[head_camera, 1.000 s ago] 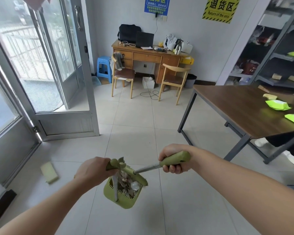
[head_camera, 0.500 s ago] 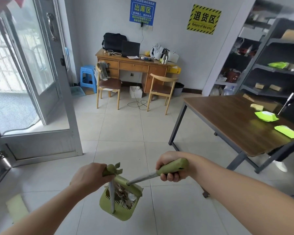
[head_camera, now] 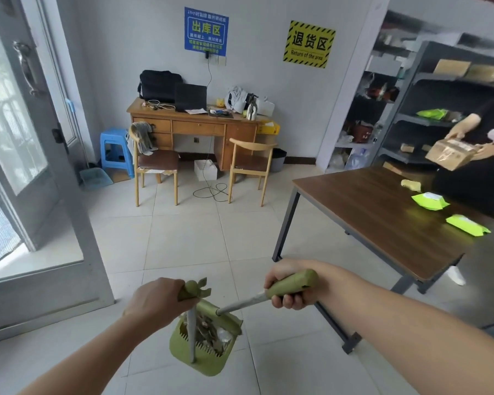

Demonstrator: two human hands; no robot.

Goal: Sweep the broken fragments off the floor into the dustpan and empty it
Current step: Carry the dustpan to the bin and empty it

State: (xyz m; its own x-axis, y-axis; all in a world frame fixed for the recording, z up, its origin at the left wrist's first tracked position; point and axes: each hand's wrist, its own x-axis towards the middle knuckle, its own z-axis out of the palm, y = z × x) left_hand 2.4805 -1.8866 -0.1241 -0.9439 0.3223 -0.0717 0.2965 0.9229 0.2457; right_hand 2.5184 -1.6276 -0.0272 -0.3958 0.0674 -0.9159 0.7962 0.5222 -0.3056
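A green dustpan (head_camera: 180, 353) hangs low in front of me, above the tiled floor. My left hand (head_camera: 157, 302) grips the green top of its metal handle (head_camera: 191, 329). Pale broken fragments (head_camera: 208, 332) lie heaped inside the pan. My right hand (head_camera: 285, 283) grips the green handle of the broom (head_camera: 293, 285). Its metal shaft slants down left to the green broom head (head_camera: 224, 316), which rests over the pan's far side.
A brown table (head_camera: 382, 218) with green packets stands at right; another person holds a cardboard box (head_camera: 451, 153) behind it. Ahead are a wooden desk (head_camera: 194, 124), two chairs, a blue stool and a dark bin (head_camera: 278, 159). An open glass door (head_camera: 26, 143) is at left.
The view has swung right and lifted away from the door. The other person with the box has come into sight. Both hands keep their grips on dustpan and broom.
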